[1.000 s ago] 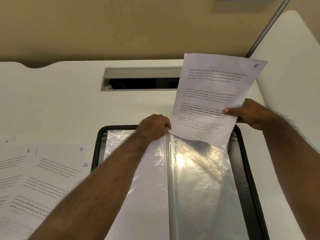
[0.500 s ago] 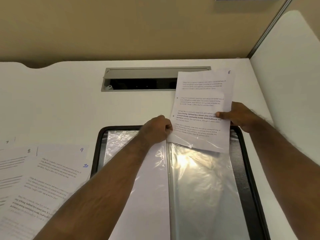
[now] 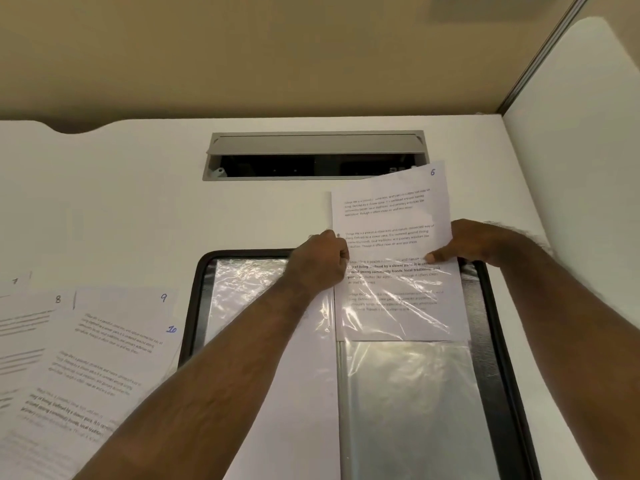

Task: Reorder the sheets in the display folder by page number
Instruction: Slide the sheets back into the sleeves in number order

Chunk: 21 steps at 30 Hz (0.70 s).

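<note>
1. Black-edged, the open display folder (image 3: 485, 306) lay on the white desk (image 3: 138, 209), its clear plastic sleeves shining under the light.
2. The sheet numbered 6 (image 3: 391, 216) stood about halfway into the folder's right-hand sleeve (image 3: 412, 393); its lower half showed through the wrinkled plastic and its upper half stuck out past the folder's far edge.
3. The left hand (image 3: 320, 263), fingers curled, pinched the sleeve's top edge at the folder's spine.
4. The right hand (image 3: 474, 242) gripped the sheet's right edge, thumb pressed on the printed face.
5. Left of the folder, loose sheets numbered 7, 8, 9 and 10 (image 3: 86, 358) lay overlapping on the desk.
6. Beyond the folder's far edge, a grey cable hatch (image 3: 315, 143) sat open in the desk.
</note>
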### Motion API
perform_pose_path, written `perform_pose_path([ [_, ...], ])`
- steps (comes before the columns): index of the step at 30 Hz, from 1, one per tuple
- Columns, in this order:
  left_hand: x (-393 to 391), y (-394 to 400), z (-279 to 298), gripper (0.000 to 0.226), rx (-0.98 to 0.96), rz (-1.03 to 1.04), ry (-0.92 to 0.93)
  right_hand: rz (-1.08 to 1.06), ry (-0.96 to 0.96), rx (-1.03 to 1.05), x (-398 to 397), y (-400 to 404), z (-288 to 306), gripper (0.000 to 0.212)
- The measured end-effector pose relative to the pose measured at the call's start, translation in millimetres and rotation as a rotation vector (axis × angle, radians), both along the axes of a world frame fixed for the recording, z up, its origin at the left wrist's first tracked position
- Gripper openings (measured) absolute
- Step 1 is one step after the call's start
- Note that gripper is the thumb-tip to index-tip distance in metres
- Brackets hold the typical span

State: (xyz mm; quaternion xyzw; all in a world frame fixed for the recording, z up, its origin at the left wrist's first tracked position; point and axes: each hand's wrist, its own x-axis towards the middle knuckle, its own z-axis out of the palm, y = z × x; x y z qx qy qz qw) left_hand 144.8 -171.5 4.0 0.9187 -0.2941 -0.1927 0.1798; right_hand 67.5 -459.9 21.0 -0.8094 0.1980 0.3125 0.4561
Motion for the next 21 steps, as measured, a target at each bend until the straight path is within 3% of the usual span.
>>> perform_pose_path([
  [2,-1.8,-0.9,-2.0,0.017,-0.007,-0.012,-0.005,-0.043,-0.086,-0.023,0.6,4.7,2.7,0.078],
  [4,-2.8,-1.6,-4.8,0.015,-0.016,-0.019,-0.017,-0.218,-0.224,-0.05,2.8,8.4,-2.3,0.044],
  [6,-2.7,-1.9,-6.8,0.014,-0.025,-0.019,-0.02,-0.357,-0.323,-0.124,4.7,10.3,-7.3,0.032],
  [11,-2.4,-2.3,-10.2,0.016,-0.019,-0.008,-0.062,-0.277,-0.163,-0.104,-3.0,6.7,-1.5,0.023],
  [17,-5.2,-4.5,-8.7,0.016,-0.004,-0.005,-0.088,-0.017,0.03,-0.18,-7.9,3.0,11.3,0.037],
  [19,-6.2,-5.2,-8.0,0.016,0.006,-0.012,-0.079,-0.027,-0.033,-0.172,-6.6,5.5,11.9,0.032],
  [21,-6.8,-5.6,-8.0,0.015,0.016,-0.017,-0.065,-0.166,-0.208,-0.155,-3.5,11.5,10.8,0.029],
])
